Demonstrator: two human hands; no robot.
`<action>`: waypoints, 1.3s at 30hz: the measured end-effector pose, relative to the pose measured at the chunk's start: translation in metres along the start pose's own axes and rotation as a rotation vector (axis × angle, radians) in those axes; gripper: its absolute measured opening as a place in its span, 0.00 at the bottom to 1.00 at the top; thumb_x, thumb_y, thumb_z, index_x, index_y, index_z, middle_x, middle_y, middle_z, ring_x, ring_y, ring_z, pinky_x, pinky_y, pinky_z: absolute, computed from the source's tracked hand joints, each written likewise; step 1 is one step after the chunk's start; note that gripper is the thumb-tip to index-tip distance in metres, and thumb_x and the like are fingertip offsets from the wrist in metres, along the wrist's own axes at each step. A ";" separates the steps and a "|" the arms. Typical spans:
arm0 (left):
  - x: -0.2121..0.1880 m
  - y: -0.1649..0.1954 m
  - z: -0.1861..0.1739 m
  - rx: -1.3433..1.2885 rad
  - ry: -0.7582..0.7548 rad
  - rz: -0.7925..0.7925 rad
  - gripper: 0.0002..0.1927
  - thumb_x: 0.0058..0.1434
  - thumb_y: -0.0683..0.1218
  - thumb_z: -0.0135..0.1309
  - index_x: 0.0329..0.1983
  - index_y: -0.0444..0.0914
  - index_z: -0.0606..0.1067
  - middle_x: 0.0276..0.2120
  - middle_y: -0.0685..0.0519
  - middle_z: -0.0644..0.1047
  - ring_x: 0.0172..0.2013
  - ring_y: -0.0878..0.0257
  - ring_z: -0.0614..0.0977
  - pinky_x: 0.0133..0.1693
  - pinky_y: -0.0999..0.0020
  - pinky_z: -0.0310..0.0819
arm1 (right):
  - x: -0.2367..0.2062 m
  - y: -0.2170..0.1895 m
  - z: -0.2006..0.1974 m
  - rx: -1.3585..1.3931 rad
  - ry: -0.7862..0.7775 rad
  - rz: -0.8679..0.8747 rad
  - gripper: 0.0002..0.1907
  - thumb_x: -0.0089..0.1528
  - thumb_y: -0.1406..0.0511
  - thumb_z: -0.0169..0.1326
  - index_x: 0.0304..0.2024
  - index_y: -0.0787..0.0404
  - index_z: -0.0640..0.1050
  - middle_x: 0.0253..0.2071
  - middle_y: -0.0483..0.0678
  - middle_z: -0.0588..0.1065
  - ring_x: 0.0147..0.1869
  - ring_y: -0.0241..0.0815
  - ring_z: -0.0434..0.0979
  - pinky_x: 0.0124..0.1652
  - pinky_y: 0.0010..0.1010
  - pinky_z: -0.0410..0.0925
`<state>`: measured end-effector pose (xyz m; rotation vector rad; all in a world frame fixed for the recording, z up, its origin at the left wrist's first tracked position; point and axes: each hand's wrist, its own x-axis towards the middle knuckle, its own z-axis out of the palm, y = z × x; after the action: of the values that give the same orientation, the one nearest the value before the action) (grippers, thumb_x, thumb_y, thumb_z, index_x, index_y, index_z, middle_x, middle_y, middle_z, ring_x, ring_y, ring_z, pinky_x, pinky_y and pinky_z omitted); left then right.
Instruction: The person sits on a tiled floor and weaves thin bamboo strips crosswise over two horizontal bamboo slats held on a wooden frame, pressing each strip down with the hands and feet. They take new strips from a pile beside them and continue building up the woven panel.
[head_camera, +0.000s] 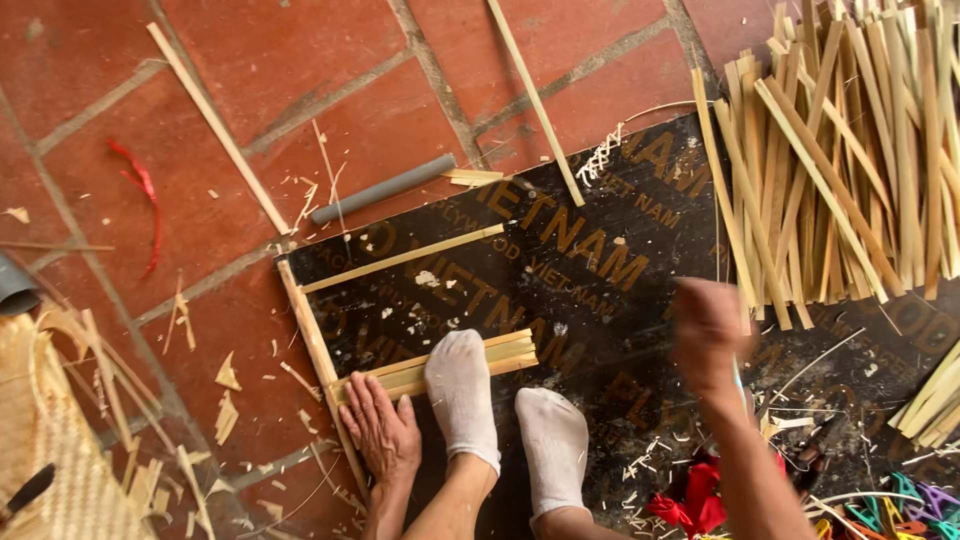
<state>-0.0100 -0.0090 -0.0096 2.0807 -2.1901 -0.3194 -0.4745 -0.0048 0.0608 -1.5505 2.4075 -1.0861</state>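
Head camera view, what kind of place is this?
Likely a floor-level bamboo craft workspace: a pile of split bamboo strips, a dark plywood work board on red floor tiles, and woven matting.

We see a floor of red terracotta tiles (250, 60) with grey grout lines, littered with pale shavings and splinters. A dark plywood board (600, 270) lies flat across the centre and right of the frame. A grey tube (383, 188) rests on the tiles at upper centre. Soft, even daylight, no hard shadows. No walls or furniture in view.
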 end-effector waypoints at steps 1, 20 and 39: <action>0.000 0.001 0.000 -0.004 -0.004 0.000 0.38 0.67 0.53 0.44 0.75 0.28 0.53 0.76 0.37 0.50 0.75 0.42 0.50 0.71 0.42 0.35 | 0.002 0.032 -0.027 -0.214 -0.004 0.047 0.04 0.71 0.71 0.61 0.47 0.58 0.82 0.45 0.50 0.80 0.50 0.46 0.79 0.52 0.39 0.71; 0.027 0.019 0.009 -0.134 0.083 0.065 0.40 0.63 0.47 0.59 0.73 0.27 0.57 0.73 0.30 0.54 0.74 0.34 0.54 0.71 0.36 0.40 | 0.020 -0.078 0.103 0.340 -0.851 -0.133 0.10 0.60 0.70 0.60 0.44 0.61 0.83 0.33 0.48 0.77 0.36 0.44 0.78 0.37 0.34 0.70; 0.045 -0.003 -0.006 -0.109 -0.017 0.057 0.39 0.65 0.59 0.54 0.73 0.37 0.58 0.75 0.26 0.44 0.76 0.32 0.46 0.72 0.35 0.33 | 0.053 -0.135 0.191 -0.079 -1.043 -0.530 0.11 0.61 0.59 0.55 0.42 0.48 0.85 0.41 0.39 0.82 0.45 0.44 0.82 0.40 0.37 0.75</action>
<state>-0.0080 -0.0544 -0.0077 1.9631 -2.1845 -0.4422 -0.3164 -0.1791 0.0153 -2.0939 1.3763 -0.0707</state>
